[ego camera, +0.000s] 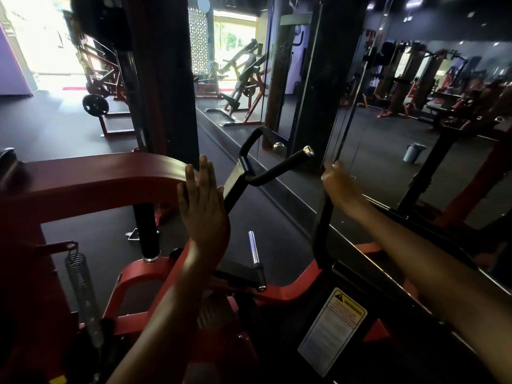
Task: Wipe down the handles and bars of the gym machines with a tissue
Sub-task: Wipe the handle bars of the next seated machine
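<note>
The left hand (203,200) is raised with its fingers straight and together, palm against the end of the curved red steel arm of the machine (105,176). Just beyond its fingertips runs a black bent handlebar with a chrome end cap (279,169). The right hand (339,184) curls round the top of a black upright handle bar (322,231); whether a tissue is under it I cannot tell. Between the forearms, lower down, a short chrome peg (253,249) sticks up from the red frame (293,289). Below the right forearm sits a white warning label (332,331). Left of the left forearm hangs a coiled steel spring (83,289).
</note>
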{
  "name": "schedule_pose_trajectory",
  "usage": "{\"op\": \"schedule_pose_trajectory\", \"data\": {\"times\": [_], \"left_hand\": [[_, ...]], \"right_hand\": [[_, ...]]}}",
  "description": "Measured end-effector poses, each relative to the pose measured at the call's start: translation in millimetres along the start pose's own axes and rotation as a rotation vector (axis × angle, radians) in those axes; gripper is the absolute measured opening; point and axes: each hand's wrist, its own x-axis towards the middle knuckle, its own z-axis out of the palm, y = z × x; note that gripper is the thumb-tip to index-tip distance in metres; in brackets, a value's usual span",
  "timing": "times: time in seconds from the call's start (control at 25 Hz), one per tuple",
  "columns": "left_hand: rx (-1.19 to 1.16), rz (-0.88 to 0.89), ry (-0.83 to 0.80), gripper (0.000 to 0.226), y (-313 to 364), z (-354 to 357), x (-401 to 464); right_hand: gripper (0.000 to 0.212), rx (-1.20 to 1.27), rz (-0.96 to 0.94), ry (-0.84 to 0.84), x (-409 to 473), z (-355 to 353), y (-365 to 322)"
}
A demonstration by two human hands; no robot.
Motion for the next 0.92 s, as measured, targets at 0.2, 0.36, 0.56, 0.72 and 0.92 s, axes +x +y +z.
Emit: {"op": "schedule_pose_trajectory", "data": {"times": [0.2,0.36,0.56,0.72,0.92], "left_hand": [[-0.013,-0.043,0.013,0.053,3,1,-3],[-0.074,-0.061,-0.048,0.052,6,0,-4],[-0.014,-0.046,-0.017,0.051,2,3,-5],[0.012,-0.015,0.016,0.057,0,8,-7],[-0.004,0.0,0.014,0.056,1,10,-10]], "right_hand": [[0.016,-0.135,-0.343,-0.199,-74,28,-27],[0.018,-0.017,-0.01,0.018,5,16,4],[0.009,-0.029,-0.104,-0.03,-40,36,-13],[0.022,0.248,0.006,0.051,-53,41,-14],[0.029,0.464,0.594,0.215,11,30,0]]}}
